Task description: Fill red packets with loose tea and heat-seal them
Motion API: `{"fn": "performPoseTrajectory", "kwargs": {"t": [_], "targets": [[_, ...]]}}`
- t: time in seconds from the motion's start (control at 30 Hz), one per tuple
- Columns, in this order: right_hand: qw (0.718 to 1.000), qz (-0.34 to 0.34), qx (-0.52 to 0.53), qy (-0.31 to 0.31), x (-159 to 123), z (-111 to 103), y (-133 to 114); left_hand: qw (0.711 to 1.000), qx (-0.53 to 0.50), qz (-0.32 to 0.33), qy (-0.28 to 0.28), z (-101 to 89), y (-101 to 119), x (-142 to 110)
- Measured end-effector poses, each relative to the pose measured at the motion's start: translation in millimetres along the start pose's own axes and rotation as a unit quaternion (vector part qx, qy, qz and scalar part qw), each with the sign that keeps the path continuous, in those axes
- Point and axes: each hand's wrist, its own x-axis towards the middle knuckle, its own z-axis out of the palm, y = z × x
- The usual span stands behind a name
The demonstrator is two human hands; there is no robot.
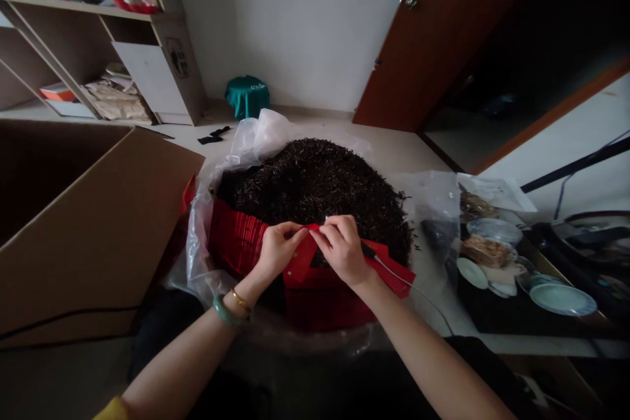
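Both hands meet over a heap of dark dried leaves, like loose tea (319,177), in a large clear plastic bag (199,236). Between my fingertips is the edge of a small red packet (311,228). My left hand (281,246) pinches it from one side, and my right hand (340,248) pinches it from the other. A row of red packets (235,236) stands left of my left hand. More flat red packets (394,275) lie under and right of my right hand, with a dark-ended tool (368,250) on a thin cable beside it.
A big open cardboard box (123,210) is at the left. At the right, a dark tray (506,315) carries glass dishes and a lid (561,295). A teal-covered bin (247,97) stands by the wall, near a shelf unit (172,65) and a brown door (418,46).
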Motion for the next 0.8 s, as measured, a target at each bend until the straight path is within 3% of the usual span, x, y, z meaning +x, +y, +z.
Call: {"fn": "performPoseTrajectory", "kwargs": {"t": [0.17, 0.3, 0.4, 0.5, 0.57, 0.73, 0.8], "targets": [[0.994, 0.058, 0.052, -0.08, 7.0, -9.8, 6.4, 0.976, 0.163, 0.142, -0.018, -10.1, 4.6, 2.0], [0.98, 0.158, 0.078, -0.091, 11.6, -15.3, 9.8, 0.97, 0.186, 0.158, -0.017, -19.5, 3.3, 9.3], [0.946, 0.226, 0.183, -0.143, 13.8, -16.3, 8.8, 0.973, 0.167, 0.159, 0.008, -20.5, -0.7, 11.6], [0.898, 0.27, 0.286, -0.2, 13.8, -15.2, 8.3, 0.964, 0.153, 0.216, 0.012, -18.0, -3.0, 9.6], [0.886, 0.281, 0.3, -0.216, 12.2, -13.2, 9.5, 0.956, 0.149, 0.252, -0.005, -16.0, -2.6, 7.3], [0.946, 0.236, 0.166, -0.15, 6.0, -5.2, 14.1, 0.949, 0.167, 0.268, -0.006, -14.9, 0.4, 6.0], [0.951, 0.222, 0.155, -0.147, 3.3, -2.7, 13.3, 0.952, 0.164, 0.257, -0.012, -17.0, 0.9, 7.8]]}}
